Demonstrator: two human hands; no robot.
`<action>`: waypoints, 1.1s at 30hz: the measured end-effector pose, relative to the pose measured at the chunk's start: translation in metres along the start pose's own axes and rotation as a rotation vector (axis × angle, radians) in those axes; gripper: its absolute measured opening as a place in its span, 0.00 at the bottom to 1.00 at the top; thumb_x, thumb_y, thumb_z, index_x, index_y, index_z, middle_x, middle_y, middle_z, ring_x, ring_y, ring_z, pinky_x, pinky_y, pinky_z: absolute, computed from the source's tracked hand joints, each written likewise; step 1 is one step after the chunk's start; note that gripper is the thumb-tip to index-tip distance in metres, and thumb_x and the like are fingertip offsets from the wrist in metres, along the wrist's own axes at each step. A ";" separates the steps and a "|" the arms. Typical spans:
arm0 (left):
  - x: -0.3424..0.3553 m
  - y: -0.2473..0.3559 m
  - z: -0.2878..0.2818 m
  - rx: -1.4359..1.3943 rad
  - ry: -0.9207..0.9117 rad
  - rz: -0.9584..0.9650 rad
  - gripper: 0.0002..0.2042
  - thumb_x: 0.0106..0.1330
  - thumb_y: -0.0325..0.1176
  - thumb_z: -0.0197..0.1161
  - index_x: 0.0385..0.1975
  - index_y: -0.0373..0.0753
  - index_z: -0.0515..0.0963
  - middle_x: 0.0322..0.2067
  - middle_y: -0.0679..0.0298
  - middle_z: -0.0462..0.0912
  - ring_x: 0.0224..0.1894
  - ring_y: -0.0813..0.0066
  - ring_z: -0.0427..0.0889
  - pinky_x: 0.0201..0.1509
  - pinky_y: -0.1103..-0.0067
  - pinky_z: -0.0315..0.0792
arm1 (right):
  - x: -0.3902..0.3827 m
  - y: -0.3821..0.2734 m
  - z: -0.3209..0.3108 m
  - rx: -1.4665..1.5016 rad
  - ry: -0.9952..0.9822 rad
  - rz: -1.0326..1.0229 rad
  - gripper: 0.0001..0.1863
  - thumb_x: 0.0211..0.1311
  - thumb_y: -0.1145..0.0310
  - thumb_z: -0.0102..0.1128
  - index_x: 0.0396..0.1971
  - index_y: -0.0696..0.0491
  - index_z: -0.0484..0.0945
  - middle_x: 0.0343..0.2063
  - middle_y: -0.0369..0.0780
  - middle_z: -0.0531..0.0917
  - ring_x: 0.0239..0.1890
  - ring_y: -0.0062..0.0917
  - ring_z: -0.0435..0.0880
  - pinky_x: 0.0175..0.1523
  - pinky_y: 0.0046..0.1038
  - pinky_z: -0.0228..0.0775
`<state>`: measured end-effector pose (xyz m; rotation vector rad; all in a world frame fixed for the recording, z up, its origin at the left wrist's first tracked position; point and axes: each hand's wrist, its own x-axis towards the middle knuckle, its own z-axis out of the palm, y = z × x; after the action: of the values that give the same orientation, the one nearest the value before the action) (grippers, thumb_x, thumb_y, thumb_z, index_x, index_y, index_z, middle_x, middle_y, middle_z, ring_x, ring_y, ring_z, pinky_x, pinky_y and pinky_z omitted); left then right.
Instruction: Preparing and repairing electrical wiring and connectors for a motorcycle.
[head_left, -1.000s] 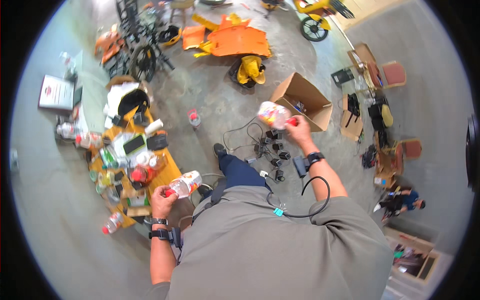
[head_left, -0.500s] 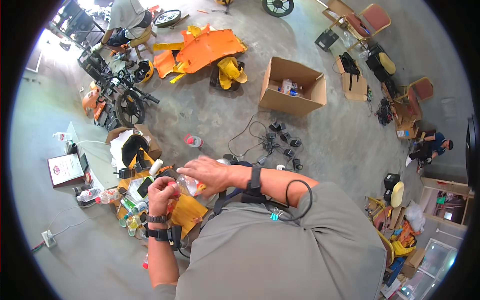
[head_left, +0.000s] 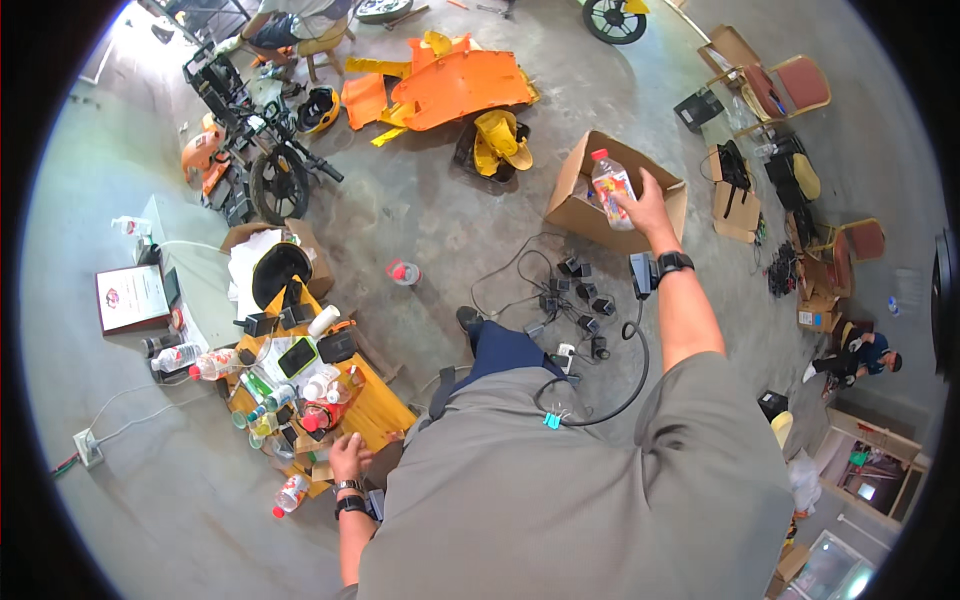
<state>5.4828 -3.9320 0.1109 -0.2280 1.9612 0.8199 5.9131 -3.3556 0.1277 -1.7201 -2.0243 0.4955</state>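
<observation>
My right hand is reached far forward, wrapped around a clear plastic bottle with a red cap and a colourful label. It holds the bottle upright over the near part of an open cardboard box on the floor. Whatever lies in the box is largely hidden behind the bottle and hand. My left hand hangs low by the near edge of a yellow wooden table, fingers loosely bent and apart, holding nothing. Close above it on the table lies a red-labelled bottle.
Several bottles, a phone and a white cylinder crowd the table. One bottle stands on the floor, another bottle left of my left hand. Black adapters with cables lie before the box. Orange panels and a motorbike are farther off.
My right hand has swung from beside my left hand out to the box, carrying the bottle. My left hand has let go of the red cap area and dropped toward me. The view has shifted.
</observation>
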 end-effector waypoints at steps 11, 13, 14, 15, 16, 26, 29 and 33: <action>0.029 -0.013 0.013 -0.146 0.087 -0.060 0.21 0.60 0.40 0.60 0.48 0.32 0.69 0.33 0.55 0.79 0.23 0.68 0.80 0.21 0.77 0.73 | -0.155 -0.044 0.098 0.004 -0.987 0.262 0.25 0.48 0.60 0.63 0.44 0.60 0.76 0.43 0.49 0.79 0.48 0.36 0.77 0.53 0.32 0.68; 0.040 -0.009 0.010 -0.159 0.054 -0.080 0.17 0.61 0.37 0.60 0.46 0.34 0.69 0.31 0.57 0.76 0.22 0.67 0.77 0.22 0.76 0.73 | -0.154 -0.057 0.095 0.070 -0.992 0.282 0.25 0.49 0.61 0.63 0.45 0.60 0.75 0.44 0.50 0.79 0.49 0.37 0.77 0.53 0.31 0.67; 0.047 -0.009 0.008 -0.155 0.061 -0.069 0.17 0.61 0.37 0.60 0.46 0.34 0.69 0.31 0.57 0.76 0.22 0.67 0.77 0.22 0.76 0.73 | -0.149 -0.060 0.090 0.092 -0.963 0.282 0.25 0.49 0.61 0.63 0.46 0.60 0.75 0.44 0.50 0.79 0.49 0.38 0.77 0.53 0.31 0.67; 0.056 -0.010 0.005 -0.161 0.049 -0.058 0.17 0.61 0.37 0.60 0.44 0.34 0.70 0.29 0.58 0.75 0.21 0.68 0.76 0.20 0.76 0.71 | -0.143 -0.063 0.085 0.093 -0.934 0.298 0.25 0.49 0.61 0.63 0.46 0.61 0.75 0.44 0.50 0.78 0.48 0.38 0.77 0.53 0.31 0.67; 0.064 -0.012 0.002 -0.187 0.014 -0.060 0.16 0.60 0.37 0.60 0.43 0.34 0.70 0.27 0.59 0.75 0.20 0.70 0.76 0.18 0.77 0.70 | -0.136 -0.064 0.078 0.108 -0.882 0.302 0.24 0.49 0.62 0.62 0.45 0.61 0.75 0.43 0.50 0.79 0.47 0.38 0.78 0.53 0.31 0.68; 0.139 -0.028 -0.072 0.195 0.425 0.237 0.13 0.53 0.34 0.67 0.32 0.31 0.78 0.27 0.60 0.81 0.21 0.77 0.77 0.24 0.79 0.71 | -0.156 -0.097 0.042 0.138 -0.746 0.446 0.19 0.51 0.67 0.61 0.42 0.61 0.75 0.30 0.41 0.81 0.27 0.23 0.78 0.33 0.25 0.71; 0.132 -0.028 -0.075 0.243 0.543 0.247 0.17 0.46 0.45 0.70 0.16 0.35 0.77 0.16 0.62 0.79 0.19 0.77 0.70 0.24 0.72 0.66 | -0.168 -0.115 0.048 0.190 -0.852 0.576 0.19 0.55 0.70 0.58 0.47 0.60 0.72 0.31 0.39 0.79 0.27 0.19 0.77 0.29 0.22 0.69; 0.105 -0.015 -0.071 0.156 0.541 0.051 0.20 0.40 0.44 0.73 0.17 0.33 0.73 0.21 0.54 0.78 0.24 0.60 0.77 0.31 0.68 0.70 | -0.174 -0.136 0.052 0.056 -0.909 0.602 0.20 0.56 0.69 0.56 0.50 0.57 0.70 0.32 0.38 0.78 0.29 0.18 0.77 0.32 0.21 0.70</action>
<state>5.3852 -3.9702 0.0381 -0.3329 2.5342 0.6773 5.7953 -3.5486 0.1399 -2.3128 -1.8890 1.7710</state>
